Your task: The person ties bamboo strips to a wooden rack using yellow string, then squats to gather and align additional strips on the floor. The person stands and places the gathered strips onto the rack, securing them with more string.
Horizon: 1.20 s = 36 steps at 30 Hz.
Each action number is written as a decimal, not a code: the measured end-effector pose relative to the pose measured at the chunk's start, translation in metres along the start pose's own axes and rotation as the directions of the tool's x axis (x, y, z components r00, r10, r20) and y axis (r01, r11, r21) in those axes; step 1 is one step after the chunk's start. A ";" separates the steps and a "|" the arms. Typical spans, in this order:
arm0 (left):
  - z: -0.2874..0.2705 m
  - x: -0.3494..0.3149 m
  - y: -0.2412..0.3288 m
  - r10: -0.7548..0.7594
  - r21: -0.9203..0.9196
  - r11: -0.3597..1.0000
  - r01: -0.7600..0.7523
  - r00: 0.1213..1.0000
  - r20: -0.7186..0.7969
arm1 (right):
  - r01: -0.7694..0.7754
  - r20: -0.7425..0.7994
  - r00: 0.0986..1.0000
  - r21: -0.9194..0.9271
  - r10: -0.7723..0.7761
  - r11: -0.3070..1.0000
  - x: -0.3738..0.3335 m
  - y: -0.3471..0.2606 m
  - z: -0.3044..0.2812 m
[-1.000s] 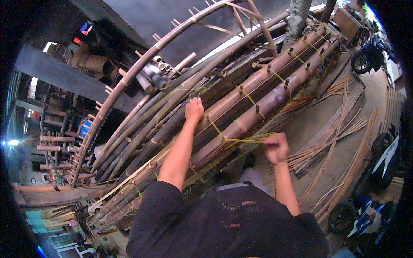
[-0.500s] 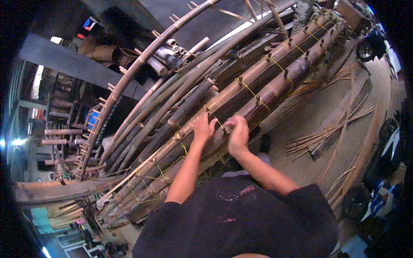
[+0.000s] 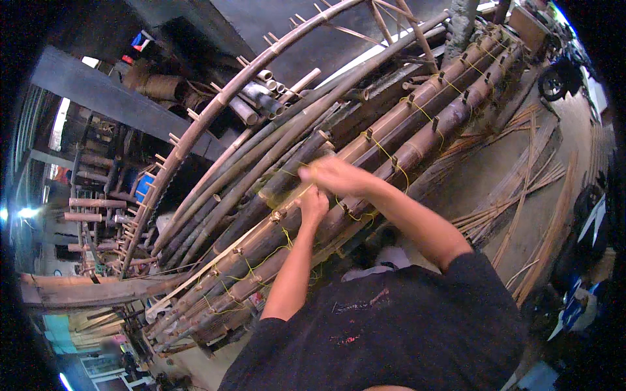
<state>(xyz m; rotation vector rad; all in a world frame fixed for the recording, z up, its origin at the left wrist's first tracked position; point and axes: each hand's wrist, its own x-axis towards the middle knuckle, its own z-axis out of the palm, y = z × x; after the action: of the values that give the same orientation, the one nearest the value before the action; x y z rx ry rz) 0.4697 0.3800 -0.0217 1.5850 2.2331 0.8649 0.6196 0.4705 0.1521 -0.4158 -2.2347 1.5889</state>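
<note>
Two long bamboo poles lie side by side, the far pole [image 3: 352, 150] and the near pole [image 3: 417, 146], with short dark pegs [image 3: 368, 135] along them. Yellow cord [image 3: 386, 151] runs from peg to peg across the gap. Over the far pole, my left hand [image 3: 314, 206] is closed, its grip partly hidden under the other hand. Just above it, my right hand [image 3: 339, 176] is closed and smeared by motion, with a yellowish blur of cord beside its fingers. Loose yellow cord [image 3: 287, 240] hangs by the poles nearer the left end.
Beyond the poles lie long curved bamboo lengths [image 3: 261, 163] and a tall curved bamboo pole with rungs [image 3: 208, 114]. Cut bamboo tubes [image 3: 244, 112] are stacked behind. Thin split strips [image 3: 515, 195] lie on the floor at right. A motorcycle wheel [image 3: 553, 81] stands far right.
My right hand has moved left and across the far pole, over my left hand. My left hand's fingers have closed, and it has shifted slightly lower. The view has tilted a little.
</note>
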 end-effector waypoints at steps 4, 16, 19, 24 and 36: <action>-0.003 0.000 0.062 -0.011 -0.031 0.999 0.012 0.999 0.042 | -0.033 0.119 0.990 -0.350 0.079 0.936 -0.150 0.083 0.083; 0.020 0.112 -0.010 0.124 0.099 0.988 -0.115 0.988 -0.094 | -0.171 -0.402 0.809 0.538 0.429 0.825 -0.201 0.078 0.043; -0.007 0.129 -0.033 0.221 0.053 0.975 -0.217 0.971 -0.086 | 0.799 -0.695 0.579 0.587 0.426 -0.129 -0.275 0.079 0.013; -0.228 0.165 -0.148 -0.332 -0.574 0.811 0.116 0.899 -0.287 | 0.874 -0.436 -0.135 0.371 0.890 0.314 -0.415 0.195 0.108; -0.098 -0.076 -0.105 0.097 0.180 0.976 -0.123 0.984 0.150 | 0.468 -0.612 0.336 0.768 0.716 0.437 -0.047 0.029 0.274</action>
<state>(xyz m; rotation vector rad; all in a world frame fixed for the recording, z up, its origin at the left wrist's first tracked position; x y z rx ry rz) 0.3650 0.2559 -0.0180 1.8091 2.2001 0.5607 0.5367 0.2292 0.0370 -0.9213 -0.2025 1.6363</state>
